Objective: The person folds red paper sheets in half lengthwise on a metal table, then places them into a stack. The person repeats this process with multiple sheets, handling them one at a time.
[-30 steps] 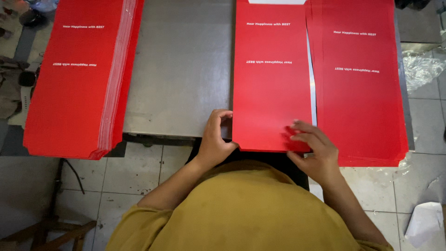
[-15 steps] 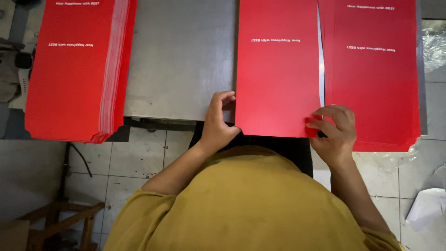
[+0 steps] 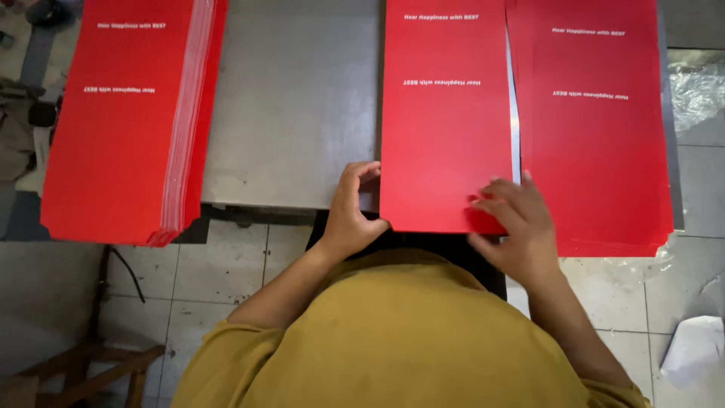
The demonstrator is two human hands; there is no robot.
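A long red card sheet [image 3: 444,128] with white printed lines lies lengthwise on the grey metal table [image 3: 294,106], its near end over the table's edge. My left hand [image 3: 350,214] grips the sheet's near left corner, fingers curled against its edge. My right hand [image 3: 513,227] rests on the near right corner, fingers spread flat on the red surface. A stack of the same red sheets [image 3: 596,128] lies just right of it, touching my right hand's side.
A thick, fanned stack of red sheets [image 3: 124,128] sits at the table's left and overhangs its edge. Tiled floor lies below, with a wooden stool frame [image 3: 83,374] at lower left, crumpled plastic [image 3: 698,91] at right and white paper [image 3: 691,351] at lower right.
My right hand went from pinching the sheet's right corner at the gap to lying flat on it with fingers spread. The view shifted slightly; my left hand kept its hold.
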